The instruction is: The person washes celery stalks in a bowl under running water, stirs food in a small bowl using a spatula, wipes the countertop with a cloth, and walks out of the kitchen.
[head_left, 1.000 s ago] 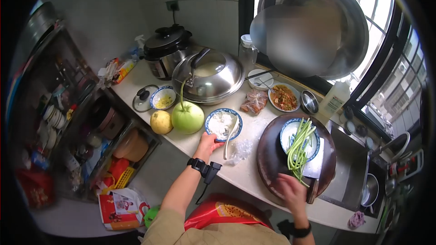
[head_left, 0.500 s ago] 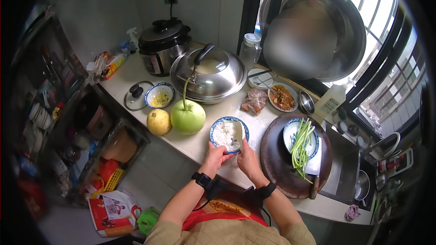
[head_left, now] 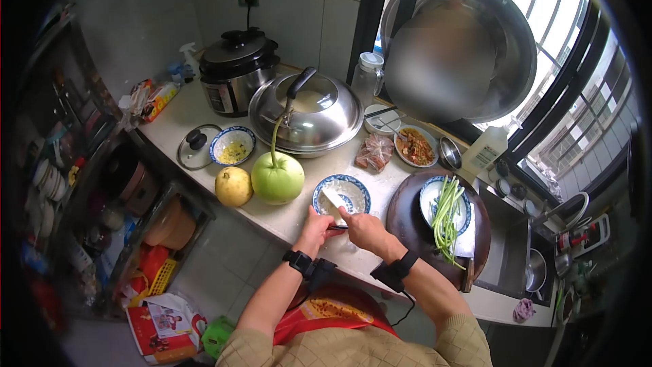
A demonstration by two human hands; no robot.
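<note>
A blue-and-white bowl [head_left: 367,197] stands near the counter's front edge. My left hand [head_left: 314,229] grips its near-left rim, thumb over the edge. In my right hand [head_left: 370,232] is a pale rice paddle [head_left: 332,196], its blade angled into the bowl. The blue pattern on the bowl's inside shows; whitish rice appears on the near-left side, partly hidden by paddle and fingers. Left of the bowl are a large green gourd [head_left: 278,179] and a yellow round fruit [head_left: 233,187].
To the right, a round board [head_left: 402,231] carries a bowl of green stalks [head_left: 446,217] and a cleaver [head_left: 466,241]. Behind stand a lidded wok [head_left: 319,122], a bagged reddish food [head_left: 374,152] and a plate of cooked food [head_left: 415,147]. A sink [head_left: 509,245] lies at far right.
The paddle has swung from the bowl's right side to its left. My right hand has moved over the near rim. The white rice heap no longer covers the bowl's patterned bottom.
</note>
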